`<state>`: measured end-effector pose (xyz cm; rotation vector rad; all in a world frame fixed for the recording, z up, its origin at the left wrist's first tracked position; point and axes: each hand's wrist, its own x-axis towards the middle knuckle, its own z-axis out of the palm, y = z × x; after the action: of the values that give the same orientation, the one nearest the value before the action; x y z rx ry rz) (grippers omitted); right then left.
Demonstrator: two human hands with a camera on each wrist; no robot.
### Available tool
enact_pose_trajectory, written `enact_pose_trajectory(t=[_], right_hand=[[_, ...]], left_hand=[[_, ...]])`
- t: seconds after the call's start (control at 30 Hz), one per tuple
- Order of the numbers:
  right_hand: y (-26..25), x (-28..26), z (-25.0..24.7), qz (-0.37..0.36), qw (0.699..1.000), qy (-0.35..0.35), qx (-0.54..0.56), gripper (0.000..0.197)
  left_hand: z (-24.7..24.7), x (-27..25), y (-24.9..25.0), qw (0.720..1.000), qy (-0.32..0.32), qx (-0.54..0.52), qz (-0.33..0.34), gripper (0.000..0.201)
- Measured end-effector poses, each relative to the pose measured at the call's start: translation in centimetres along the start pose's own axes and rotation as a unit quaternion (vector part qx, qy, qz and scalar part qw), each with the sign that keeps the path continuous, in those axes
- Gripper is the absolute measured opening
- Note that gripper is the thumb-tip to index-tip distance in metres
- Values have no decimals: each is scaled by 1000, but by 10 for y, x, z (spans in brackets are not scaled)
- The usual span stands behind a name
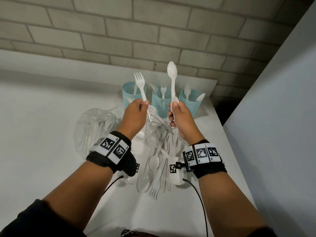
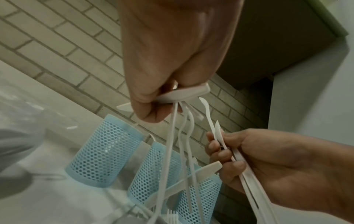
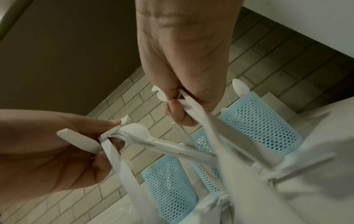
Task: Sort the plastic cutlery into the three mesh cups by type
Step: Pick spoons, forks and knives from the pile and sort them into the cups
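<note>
My left hand (image 1: 143, 105) grips white plastic forks: one fork (image 1: 139, 79) stands upright above the fist, another (image 1: 151, 111) points down. My right hand (image 1: 172, 113) holds white spoons, one spoon (image 1: 172, 70) standing tall and a second bowl (image 1: 175, 101) at the thumb. Both hands hover just in front of three blue mesh cups: the left cup (image 1: 127, 98), the middle cup (image 1: 160, 106) with forks in it, the right cup (image 1: 190, 104) with spoons in it. In the wrist views, fingers (image 2: 151, 109) and fingers (image 3: 176, 113) curl round several handles.
A loose pile of white cutlery (image 1: 159, 151) lies on the white table (image 1: 42, 134) under my wrists. A crumpled clear plastic bag (image 1: 94, 127) sits to its left. A brick wall (image 1: 119, 31) stands behind the cups, and a white panel (image 1: 273, 117) rises at the right.
</note>
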<state>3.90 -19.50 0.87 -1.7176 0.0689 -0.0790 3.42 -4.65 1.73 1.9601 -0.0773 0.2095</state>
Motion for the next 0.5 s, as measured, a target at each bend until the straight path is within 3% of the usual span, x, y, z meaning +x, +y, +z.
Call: enact_pose_trajectory(t=[0.23, 0.5], right_hand=[[-7, 5, 6, -67, 995, 46, 54, 31], [-33, 7, 5, -56, 974, 18, 220, 30]], left_hand=[[-1, 4, 9, 999, 2, -17, 34, 26], [-3, 10, 25, 994, -22, -61, 94, 24]])
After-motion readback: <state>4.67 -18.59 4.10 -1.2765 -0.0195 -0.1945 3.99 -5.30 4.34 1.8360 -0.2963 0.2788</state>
